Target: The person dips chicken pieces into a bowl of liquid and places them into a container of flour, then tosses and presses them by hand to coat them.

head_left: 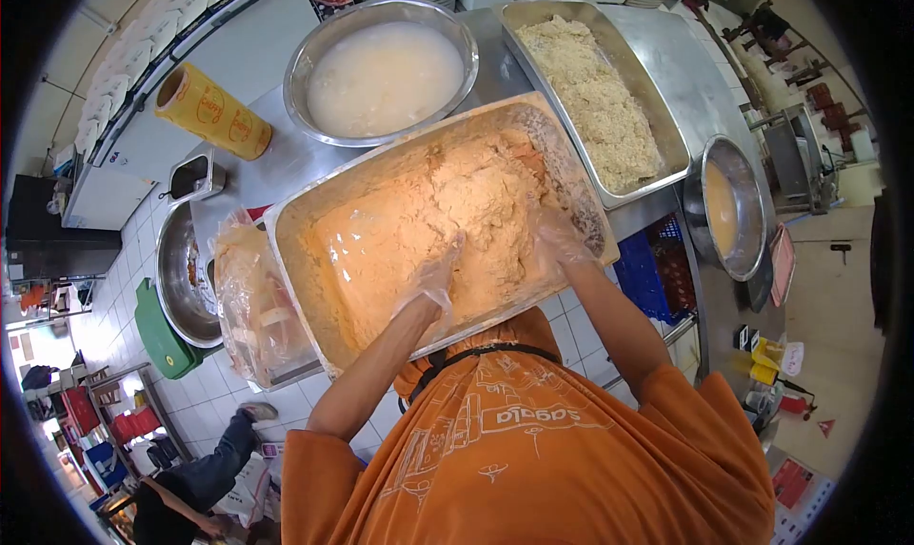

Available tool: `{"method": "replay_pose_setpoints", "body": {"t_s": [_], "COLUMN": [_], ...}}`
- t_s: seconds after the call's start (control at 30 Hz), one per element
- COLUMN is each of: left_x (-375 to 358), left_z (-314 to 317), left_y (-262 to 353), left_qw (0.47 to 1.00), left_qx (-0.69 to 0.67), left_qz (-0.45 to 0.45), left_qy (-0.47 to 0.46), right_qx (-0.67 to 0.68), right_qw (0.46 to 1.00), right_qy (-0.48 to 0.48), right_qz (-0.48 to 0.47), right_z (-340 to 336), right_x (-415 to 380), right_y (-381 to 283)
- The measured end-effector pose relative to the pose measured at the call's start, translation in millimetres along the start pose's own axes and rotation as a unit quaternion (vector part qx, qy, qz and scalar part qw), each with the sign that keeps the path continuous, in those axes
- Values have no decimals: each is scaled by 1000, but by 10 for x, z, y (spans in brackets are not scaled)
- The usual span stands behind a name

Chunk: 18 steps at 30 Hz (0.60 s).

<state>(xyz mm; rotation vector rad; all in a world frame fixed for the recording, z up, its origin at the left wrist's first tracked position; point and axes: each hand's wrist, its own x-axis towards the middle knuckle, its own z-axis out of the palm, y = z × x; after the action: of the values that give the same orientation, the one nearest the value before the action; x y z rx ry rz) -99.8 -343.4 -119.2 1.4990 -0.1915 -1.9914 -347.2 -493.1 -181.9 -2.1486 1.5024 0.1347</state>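
Note:
My left hand [436, 277], in a clear plastic glove, rests in orange-tinted flour [371, 236] with its thumb stretched out; its other fingertips are sunk in the flour. My right hand [560, 237], gloved the same way, presses flat against the right side of a lumpy flour-coated mound [486, 198]. Its fingertips are partly buried. Both hands look open around the mound, and what lies under the coating is hidden. A big rectangular tub [300, 307] with a floury rim holds all of this, tilted in view right in front of my orange shirt.
Behind the tub stand a steel bowl [295, 93] of cloudy liquid and a steel tray [678, 159] of pale crumbly coating. A yellow film roll [214, 112] stands left, above a plastic bag [252, 307]. Another bowl [752, 178] sits right. A person's leg [224, 455] shows lower left.

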Motion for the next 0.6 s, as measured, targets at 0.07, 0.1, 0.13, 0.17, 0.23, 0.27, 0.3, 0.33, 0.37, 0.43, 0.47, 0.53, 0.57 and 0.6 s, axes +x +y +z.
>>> {"method": "replay_pose_setpoints", "body": {"t_s": [0.07,0.1,0.13,0.17,0.23,0.27,0.3,0.33,0.37,0.43,0.47,0.53,0.57,0.6], "left_x": [94,98,99,-200,-256,-14,10,30,-137,-219,-226,-336,-482,-592], "left_z": [15,20,32,203,150,-130,-216,-299,-221,-224,-294,-423,-472,-566], "left_y": [19,16,18,184,47,-261,-268,-268,-63,40,-10,-34,-2,23], "left_qw": [1000,1000,1000,999,983,944,944,944,983,995,989,969,954,935], "left_qx": [-21,-30,-12,2,56,95,78,60,-13,-59,-33,51,109,166], "left_qz": [4,4,16,26,172,307,308,310,176,64,89,126,134,140], "left_qy": [-5,-7,12,31,-14,-78,-87,-96,-49,56,114,209,245,281], "right_qx": [4,12,22,30,58,80,105,134,163,218,242,290,297,298], "right_qw": [1000,1000,1000,999,997,994,989,982,972,950,938,929,937,942], "right_qy": [-3,-8,-12,-22,-52,-74,-101,-131,-164,-221,-243,-230,-176,-121], "right_qz": [5,9,10,11,17,21,24,28,33,41,44,13,-42,-97], "right_z": [0,5,12,23,36,8,-26,-70,-111,-180,-219,-269,-271,-301], "right_x": [79,84,70,32,-101,-180,-254,-329,-403,-491,-516,-546,-549,-559], "right_y": [-107,-160,-213,-265,-402,-492,-598,-710,-819,-1038,-1131,-1269,-1298,-1345]}}
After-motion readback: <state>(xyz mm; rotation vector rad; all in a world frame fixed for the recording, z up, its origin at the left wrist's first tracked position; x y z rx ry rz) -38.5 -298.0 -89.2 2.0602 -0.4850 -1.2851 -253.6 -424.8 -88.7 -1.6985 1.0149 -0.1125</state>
